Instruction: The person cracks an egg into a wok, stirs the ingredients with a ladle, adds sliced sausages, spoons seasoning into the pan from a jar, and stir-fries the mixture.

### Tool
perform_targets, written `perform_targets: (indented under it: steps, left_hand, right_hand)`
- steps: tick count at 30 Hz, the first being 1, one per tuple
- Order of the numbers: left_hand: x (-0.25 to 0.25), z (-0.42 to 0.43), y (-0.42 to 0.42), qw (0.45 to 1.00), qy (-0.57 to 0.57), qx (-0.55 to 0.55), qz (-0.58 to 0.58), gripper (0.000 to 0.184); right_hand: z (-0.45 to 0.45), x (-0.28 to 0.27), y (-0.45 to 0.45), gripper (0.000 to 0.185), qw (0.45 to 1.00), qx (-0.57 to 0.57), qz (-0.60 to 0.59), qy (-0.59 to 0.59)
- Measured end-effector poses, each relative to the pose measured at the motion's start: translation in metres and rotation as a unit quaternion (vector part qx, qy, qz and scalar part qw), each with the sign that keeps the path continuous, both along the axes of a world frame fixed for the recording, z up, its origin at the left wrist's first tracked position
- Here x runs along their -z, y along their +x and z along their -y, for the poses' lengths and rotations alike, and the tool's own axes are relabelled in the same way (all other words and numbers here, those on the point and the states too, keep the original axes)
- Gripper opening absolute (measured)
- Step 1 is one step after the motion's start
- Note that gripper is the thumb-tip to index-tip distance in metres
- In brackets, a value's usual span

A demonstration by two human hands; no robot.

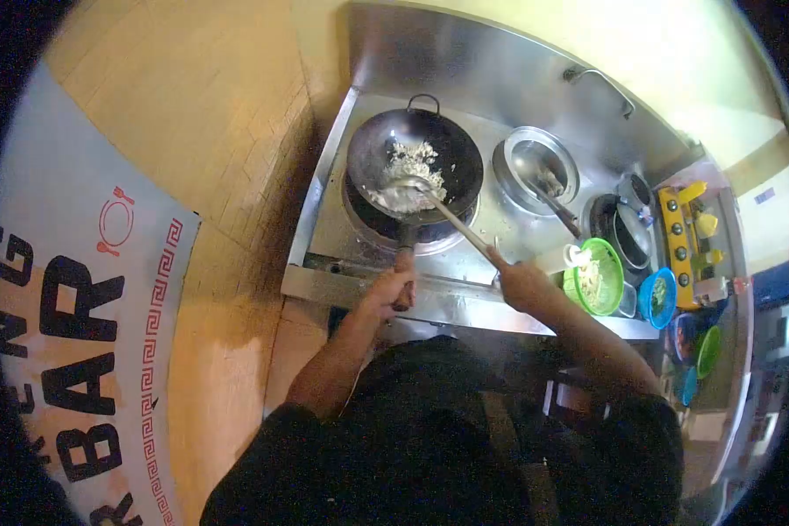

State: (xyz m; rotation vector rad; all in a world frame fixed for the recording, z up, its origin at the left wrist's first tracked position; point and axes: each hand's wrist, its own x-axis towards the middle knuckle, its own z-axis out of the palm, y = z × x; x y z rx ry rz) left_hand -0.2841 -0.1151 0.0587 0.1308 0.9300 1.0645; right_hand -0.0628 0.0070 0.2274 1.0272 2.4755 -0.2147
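A dark wok sits on the burner of the steel stove, its loop handle at the far side. Pale, rice-like food lies in its middle and near side. My left hand is closed round the wok's near handle, at the stove's front edge. In my right hand is the long handle of a metal ladle, whose head rests in the food inside the wok. The ladle's head is partly covered with food, and its exact shape is hard to make out.
Right of the wok stands a round metal pot with another ladle in it. Nearer me are a green basket with pale food and a blue basket. Farther right is a dark pan. A lettered banner hangs left.
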Motion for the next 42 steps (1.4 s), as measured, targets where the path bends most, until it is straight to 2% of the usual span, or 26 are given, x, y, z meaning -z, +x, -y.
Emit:
perform_targets:
  steps: [1, 2, 4, 5, 6, 8, 12, 13, 15, 17, 19, 20, 21, 23, 25, 26, 28, 29, 30, 33, 34, 37, 38, 41, 42]
  left_hand:
    - [0.0, -0.006, 0.007, 1.0, 0.01, 0.006, -0.005, 0.018]
    - [-0.071, 0.0, 0.026, 0.999, 0.026, -0.019, -0.023, 0.018]
    - [-0.095, 0.001, 0.053, 0.999, 0.042, -0.022, -0.011, 0.016]
    - [-0.099, -0.002, 0.057, 0.998, 0.054, -0.028, -0.008, 0.015]
    - [-0.094, -0.008, 0.053, 0.998, 0.009, -0.057, 0.025, 0.021]
    - [-0.077, -0.014, 0.035, 0.995, 0.004, -0.072, 0.07, 0.019]
    - [-0.057, -0.016, 0.027, 0.989, 0.01, -0.101, 0.103, 0.015]
    - [-0.056, -0.014, 0.028, 0.989, 0.003, -0.107, 0.104, 0.015]
    - [-0.035, -0.011, 0.029, 0.991, 0.033, -0.074, 0.106, 0.014]
    - [-0.029, -0.013, 0.014, 0.993, 0.059, -0.053, 0.085, 0.013]
    - [-0.026, -0.005, 0.007, 0.996, 0.068, -0.037, 0.05, 0.012]
    - [-0.017, -0.006, 0.009, 0.992, 0.049, -0.079, 0.079, 0.012]
    - [-0.015, -0.006, 0.011, 0.993, 0.048, -0.077, 0.07, 0.013]
    - [-0.013, -0.007, 0.008, 0.995, 0.044, -0.073, 0.048, 0.014]
    - [-0.016, -0.001, 0.001, 0.998, 0.041, -0.056, 0.014, 0.015]
    - [-0.016, -0.003, -0.001, 0.998, 0.044, -0.053, 0.0, 0.015]
    - [-0.008, -0.004, 0.0, 0.998, 0.023, -0.061, 0.013, 0.014]
    - [-0.006, -0.006, -0.001, 0.998, 0.017, -0.065, 0.014, 0.013]
    - [-0.006, -0.006, -0.003, 0.998, 0.024, -0.064, 0.004, 0.013]
    - [-0.005, -0.008, -0.009, 0.996, 0.047, -0.078, -0.004, 0.013]
    - [0.0, -0.009, -0.007, 0.995, 0.053, -0.082, 0.006, 0.013]
    - [0.0, -0.006, 0.001, 0.995, 0.05, -0.086, 0.023, 0.013]
    - [-0.001, -0.005, 0.0, 0.994, 0.047, -0.093, 0.027, 0.013]
    - [0.011, -0.006, -0.003, 0.995, 0.046, -0.085, -0.014, 0.013]
    - [0.006, -0.005, -0.001, 0.995, 0.049, -0.085, -0.011, 0.014]
  right_hand:
    - [-0.007, -0.005, 0.005, 0.064, 0.999, -0.014, 0.004, 0.034]
    - [-0.015, -0.009, 0.01, 0.065, 0.997, -0.024, 0.008, 0.068]
    - [-0.026, -0.025, 0.019, 0.064, 0.991, -0.039, 0.022, 0.126]
    - [-0.036, -0.044, 0.017, 0.062, 0.986, -0.048, 0.026, 0.159]
    - [-0.044, -0.06, 0.02, 0.062, 0.98, -0.061, 0.059, 0.179]
    - [-0.039, -0.108, 0.028, 0.06, 0.981, -0.065, 0.041, 0.178]
    - [-0.033, -0.123, 0.038, 0.058, 0.977, -0.07, 0.106, 0.17]
    - [-0.041, -0.092, 0.035, 0.057, 0.98, -0.08, 0.109, 0.147]
    - [-0.067, -0.024, 0.029, 0.057, 0.996, -0.005, 0.004, 0.092]
    - [-0.081, 0.0, 0.021, 0.055, 0.993, 0.078, -0.082, 0.021]
    - [-0.077, 0.021, 0.01, 0.051, 0.971, 0.12, -0.207, 0.013]
    - [-0.084, 0.049, 0.003, 0.046, 0.953, 0.136, -0.271, 0.014]
    - [-0.081, 0.056, -0.016, 0.044, 0.95, 0.171, -0.261, -0.012]
    - [-0.065, 0.027, -0.046, 0.044, 0.902, 0.292, -0.258, -0.184]
    - [-0.048, 0.018, -0.043, 0.044, 0.905, 0.274, -0.26, -0.196]
    - [-0.045, 0.016, -0.037, 0.044, 0.91, 0.259, -0.257, -0.197]
    - [-0.058, 0.088, -0.03, 0.044, 0.923, 0.094, -0.372, -0.031]
    - [-0.055, 0.054, -0.054, 0.046, 0.921, 0.224, -0.28, -0.152]
    - [-0.064, 0.059, -0.052, 0.045, 0.863, 0.298, -0.314, -0.261]
    - [-0.055, -0.005, -0.035, 0.042, 0.783, 0.367, -0.291, -0.409]
    - [-0.045, -0.003, -0.036, 0.043, 0.821, 0.355, -0.259, -0.365]
    - [-0.062, 0.044, -0.042, 0.042, 0.884, 0.284, -0.265, -0.26]
    - [-0.054, 0.017, -0.048, 0.042, 0.835, 0.344, -0.295, -0.312]
    - [-0.044, -0.005, -0.025, 0.04, 0.864, 0.333, -0.206, -0.318]
    - [-0.047, 0.02, -0.022, 0.04, 0.896, 0.298, -0.206, -0.258]
